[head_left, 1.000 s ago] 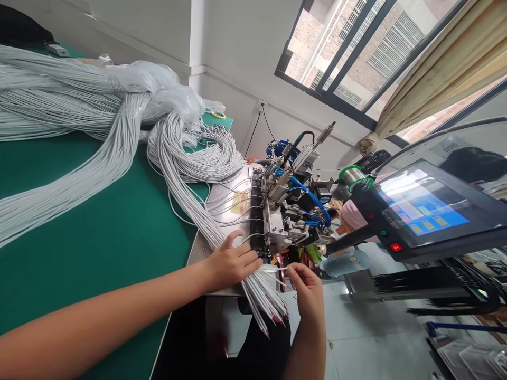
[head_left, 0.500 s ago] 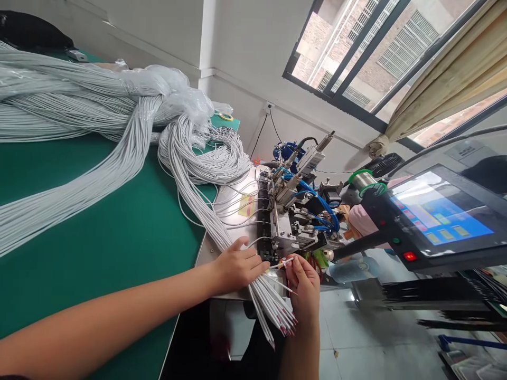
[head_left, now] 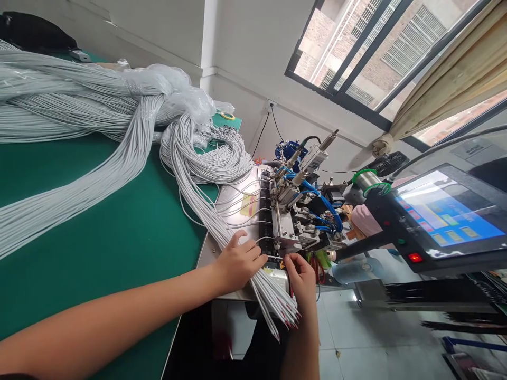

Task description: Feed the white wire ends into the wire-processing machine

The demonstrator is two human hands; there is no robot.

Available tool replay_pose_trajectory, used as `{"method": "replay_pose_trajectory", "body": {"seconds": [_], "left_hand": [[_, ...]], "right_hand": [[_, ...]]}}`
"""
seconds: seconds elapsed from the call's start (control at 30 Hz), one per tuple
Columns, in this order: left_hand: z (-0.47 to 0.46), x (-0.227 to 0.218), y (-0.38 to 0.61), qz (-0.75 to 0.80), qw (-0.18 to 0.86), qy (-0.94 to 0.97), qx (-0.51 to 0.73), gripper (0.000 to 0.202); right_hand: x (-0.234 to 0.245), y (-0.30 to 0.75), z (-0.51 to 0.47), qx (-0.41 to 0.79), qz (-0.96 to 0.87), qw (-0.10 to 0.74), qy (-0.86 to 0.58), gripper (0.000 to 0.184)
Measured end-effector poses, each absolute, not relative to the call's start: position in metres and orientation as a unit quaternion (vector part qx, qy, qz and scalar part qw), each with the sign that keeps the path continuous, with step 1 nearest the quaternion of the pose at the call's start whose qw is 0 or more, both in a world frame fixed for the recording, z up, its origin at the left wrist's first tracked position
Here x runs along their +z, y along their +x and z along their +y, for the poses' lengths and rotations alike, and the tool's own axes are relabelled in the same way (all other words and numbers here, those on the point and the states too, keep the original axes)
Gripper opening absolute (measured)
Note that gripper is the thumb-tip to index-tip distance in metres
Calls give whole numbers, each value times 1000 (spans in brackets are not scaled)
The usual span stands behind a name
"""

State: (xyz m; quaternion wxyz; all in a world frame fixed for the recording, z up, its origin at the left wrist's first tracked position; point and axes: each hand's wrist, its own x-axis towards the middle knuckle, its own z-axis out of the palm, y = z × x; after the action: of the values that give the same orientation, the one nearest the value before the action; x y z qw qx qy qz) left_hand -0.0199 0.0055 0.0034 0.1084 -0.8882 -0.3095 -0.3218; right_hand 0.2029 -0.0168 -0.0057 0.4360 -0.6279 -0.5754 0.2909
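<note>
My left hand [head_left: 241,264] is closed over a bundle of white cables [head_left: 206,211] at the machine's near corner. Beyond my fingers the bundle's cut ends [head_left: 287,311], reddish at the tips, fan out and hang past the edge. My right hand [head_left: 303,277] pinches the end of a single white cable [head_left: 275,257] between thumb and fingertips. That cable stretches from my left fingertips along the front of the machine's black slotted bar [head_left: 266,211]. Several other white cables run separately into the same bar.
The benchtop machine [head_left: 291,206] carries cylinders and blue air hoses. Right of it are a wire spool [head_left: 370,182] and a lit touchscreen [head_left: 443,211]. More cable bundles [head_left: 79,105], partly in plastic, lie on the green table [head_left: 130,227]. A window is above.
My right hand has shifted slightly up and left, bringing the single cable's end against the machine's front corner. The cable now lies flatter. My left hand has barely moved on the bundle.
</note>
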Motion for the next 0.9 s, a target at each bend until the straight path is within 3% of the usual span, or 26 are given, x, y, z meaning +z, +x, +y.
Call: {"method": "replay_pose_trajectory", "body": {"seconds": [0.37,0.6,0.77,0.9], "left_hand": [[5,3,-20,-339,67,-894,-286,37],[6,4,-20,-340,70,-895,-280,34],[6,4,-21,-335,82,-894,-285,31],[5,5,-23,-337,80,-895,-281,30]], "right_hand": [[-19,197,-5,482,-462,488,-562,34],[-23,192,-9,506,-419,504,-561,35],[-21,209,-26,468,-458,474,-589,37],[-5,230,-50,470,-542,387,-579,39]]}}
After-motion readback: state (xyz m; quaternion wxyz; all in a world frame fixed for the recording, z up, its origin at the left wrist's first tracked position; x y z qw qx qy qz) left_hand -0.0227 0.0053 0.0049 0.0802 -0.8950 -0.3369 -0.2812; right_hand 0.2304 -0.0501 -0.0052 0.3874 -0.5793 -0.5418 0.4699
